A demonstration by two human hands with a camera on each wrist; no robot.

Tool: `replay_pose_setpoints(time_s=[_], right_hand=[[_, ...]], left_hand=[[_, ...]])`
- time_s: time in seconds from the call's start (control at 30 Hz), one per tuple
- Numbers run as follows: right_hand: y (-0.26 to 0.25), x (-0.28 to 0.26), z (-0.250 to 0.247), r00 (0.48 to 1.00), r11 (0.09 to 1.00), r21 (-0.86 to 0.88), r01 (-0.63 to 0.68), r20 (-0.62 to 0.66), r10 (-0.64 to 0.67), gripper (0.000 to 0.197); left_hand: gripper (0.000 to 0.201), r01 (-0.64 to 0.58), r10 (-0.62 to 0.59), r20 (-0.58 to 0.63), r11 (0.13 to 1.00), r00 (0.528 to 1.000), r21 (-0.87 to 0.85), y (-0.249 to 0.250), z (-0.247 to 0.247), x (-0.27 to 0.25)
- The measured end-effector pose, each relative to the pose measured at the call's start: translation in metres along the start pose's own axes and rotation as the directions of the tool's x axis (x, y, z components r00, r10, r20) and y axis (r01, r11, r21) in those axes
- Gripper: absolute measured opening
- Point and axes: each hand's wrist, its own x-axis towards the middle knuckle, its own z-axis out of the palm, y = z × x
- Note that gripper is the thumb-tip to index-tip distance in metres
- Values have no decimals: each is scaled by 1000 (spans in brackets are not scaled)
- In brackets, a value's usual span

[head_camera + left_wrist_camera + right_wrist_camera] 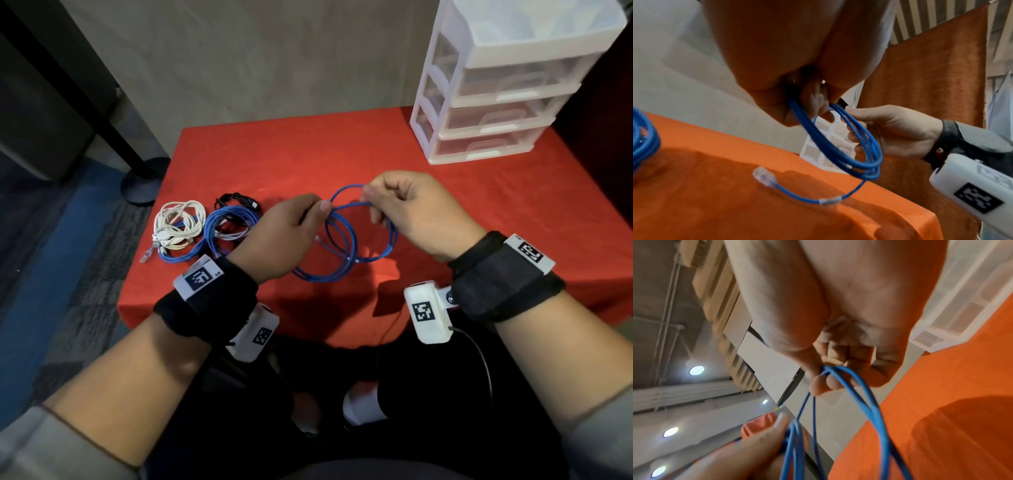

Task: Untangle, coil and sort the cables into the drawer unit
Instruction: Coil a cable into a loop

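A thin blue network cable (346,240) hangs in loose loops between both hands above the red tablecloth (308,154). My left hand (291,229) grips the gathered loops (859,142) at their left side. My right hand (404,205) pinches one strand (840,374) at the top right of the coil. The cable's clear plug (764,176) lies on the cloth below the coil. The white drawer unit (507,85) stands at the table's back right with its drawers closed.
Left of my hands lies a pile of cables: a white bundle (178,222), a second blue coil (222,233) and a black cable (239,200). A dark stand base (144,181) sits on the floor beyond the table's left edge.
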Motion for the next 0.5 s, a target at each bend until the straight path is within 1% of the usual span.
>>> replay_pose_setpoints(time_s=[0.07, 0.17, 0.2, 0.27, 0.33, 0.37, 0.4, 0.43, 0.47, 0.5], right_hand=[[0, 5, -3, 997, 997, 62, -41, -63, 45, 24], [5, 9, -11, 980, 979, 175, -105, -148, 132, 24], [8, 11, -17, 963, 967, 219, -133, -203, 178, 26], [17, 15, -36, 900, 936, 295, -191, -329, 287, 27], [31, 18, -62, 815, 904, 364, -223, -440, 378, 29], [40, 18, -76, 771, 891, 390, -231, -485, 412, 29], [49, 16, -87, 739, 884, 403, -237, -516, 433, 28], [56, 15, -96, 726, 882, 401, -248, -526, 443, 26], [62, 13, -101, 731, 885, 386, -259, -521, 441, 24], [66, 10, -104, 747, 893, 359, -271, -507, 430, 24]], left_hand=[[38, -5, 5, 7, 999, 1000, 48, -1, 0, -1], [39, 3, -2, -24, 999, 1000, 34, -6, -3, -2], [38, 17, -16, -44, 1000, 999, 21, -10, -5, -2], [36, 78, -79, -110, 997, 991, -13, -17, -14, -1], [39, 152, -158, -223, 987, 962, -44, -31, -31, 3], [41, 193, -210, -277, 977, 938, -88, -40, -41, 6], [41, 227, -267, -320, 961, 909, -156, -46, -50, 9], [40, 242, -316, -348, 940, 883, -239, -53, -58, 11], [40, 254, -357, -363, 919, 861, -300, -57, -64, 12], [40, 264, -384, -381, 906, 841, -332, -60, -68, 14]])
